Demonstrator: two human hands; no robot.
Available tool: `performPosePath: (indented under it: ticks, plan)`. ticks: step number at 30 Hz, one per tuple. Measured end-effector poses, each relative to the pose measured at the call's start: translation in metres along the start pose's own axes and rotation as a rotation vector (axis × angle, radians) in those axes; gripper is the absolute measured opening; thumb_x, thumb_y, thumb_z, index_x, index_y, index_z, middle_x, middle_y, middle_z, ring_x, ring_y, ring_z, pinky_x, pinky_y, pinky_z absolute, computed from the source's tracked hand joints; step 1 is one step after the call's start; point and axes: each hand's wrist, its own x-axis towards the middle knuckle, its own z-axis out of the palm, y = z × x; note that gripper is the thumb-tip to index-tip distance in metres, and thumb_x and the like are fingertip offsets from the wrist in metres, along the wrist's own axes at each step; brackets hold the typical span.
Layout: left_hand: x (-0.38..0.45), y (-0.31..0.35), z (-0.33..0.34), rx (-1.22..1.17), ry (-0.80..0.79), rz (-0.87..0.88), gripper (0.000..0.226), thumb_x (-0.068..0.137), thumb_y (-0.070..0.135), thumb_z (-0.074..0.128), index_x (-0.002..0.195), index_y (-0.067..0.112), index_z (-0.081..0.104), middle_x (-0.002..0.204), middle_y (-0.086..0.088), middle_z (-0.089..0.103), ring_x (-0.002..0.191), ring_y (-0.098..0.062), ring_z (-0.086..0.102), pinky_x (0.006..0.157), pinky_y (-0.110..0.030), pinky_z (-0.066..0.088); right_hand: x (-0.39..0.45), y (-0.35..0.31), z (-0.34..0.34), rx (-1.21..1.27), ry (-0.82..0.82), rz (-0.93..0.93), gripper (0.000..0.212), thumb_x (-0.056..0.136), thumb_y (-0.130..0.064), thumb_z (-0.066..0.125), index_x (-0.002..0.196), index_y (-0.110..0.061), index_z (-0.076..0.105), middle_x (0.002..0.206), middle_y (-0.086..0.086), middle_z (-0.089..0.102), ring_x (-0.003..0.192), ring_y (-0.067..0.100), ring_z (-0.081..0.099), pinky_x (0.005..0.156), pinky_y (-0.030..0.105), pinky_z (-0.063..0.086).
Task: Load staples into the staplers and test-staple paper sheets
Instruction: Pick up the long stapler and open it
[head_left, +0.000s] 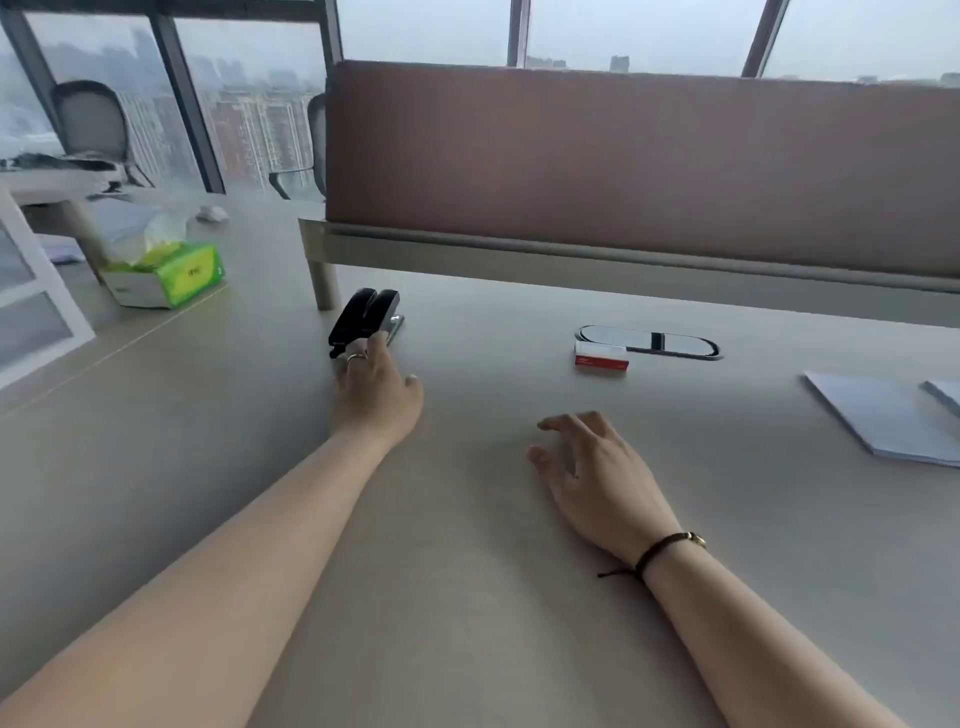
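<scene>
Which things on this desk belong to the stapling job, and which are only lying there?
For the job:
- two black staplers
- red-and-white staple box
- white paper sheets

Lying about:
- green tissue box
- oval cable-port cover

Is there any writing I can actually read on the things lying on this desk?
Nothing can be read for certain.
Green tissue box: small printed marks on its front, too blurred to read.
Red and white staple box: a faint line of print on the red band, too small to read.

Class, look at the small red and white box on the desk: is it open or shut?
Shut. The red and white box lies flat on the desk, beside the oval cable cover, with no flap raised and no contents showing.
</scene>
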Motion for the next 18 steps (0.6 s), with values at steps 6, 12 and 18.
performPosePath:
  ticks: [6, 12, 18]
  plan:
    - [0.046, -0.001, 0.020, 0.260, 0.098, 0.026, 0.049, 0.089, 0.030, 0.053, 0.132, 0.012, 0.039, 0.152, -0.019, 0.029, 0.139, -0.039, 0.023, 0.110, -0.049, 0.028, 0.012, 0.012, 0.006, 0.002, 0.015, -0.010, 0.040, 0.092, -0.056, 0.047, 0.128, -0.040, 0.051, 0.129, -0.014, 0.049, 0.117, 0.016, 0.053, 0.090, 0.024, 0.037]
    - [0.051, 0.001, 0.019, 0.324, 0.214, 0.090, 0.038, 0.085, 0.003, 0.048, 0.119, 0.014, 0.062, 0.140, -0.012, 0.052, 0.128, -0.035, 0.039, 0.104, -0.043, 0.030, 0.014, 0.016, 0.008, -0.010, 0.021, -0.027, 0.037, 0.092, -0.053, 0.048, 0.127, -0.040, 0.052, 0.129, -0.014, 0.049, 0.116, 0.015, 0.053, 0.086, 0.023, 0.033]
    - [0.030, 0.004, 0.010, 0.142, 0.150, 0.111, 0.037, 0.078, -0.012, 0.051, 0.108, 0.006, 0.065, 0.135, -0.014, 0.057, 0.117, -0.041, 0.049, 0.098, -0.045, 0.041, 0.011, 0.013, 0.005, 0.018, 0.021, 0.018, 0.035, 0.093, -0.048, 0.051, 0.126, -0.037, 0.053, 0.131, -0.010, 0.049, 0.116, 0.017, 0.054, 0.083, 0.025, 0.036]
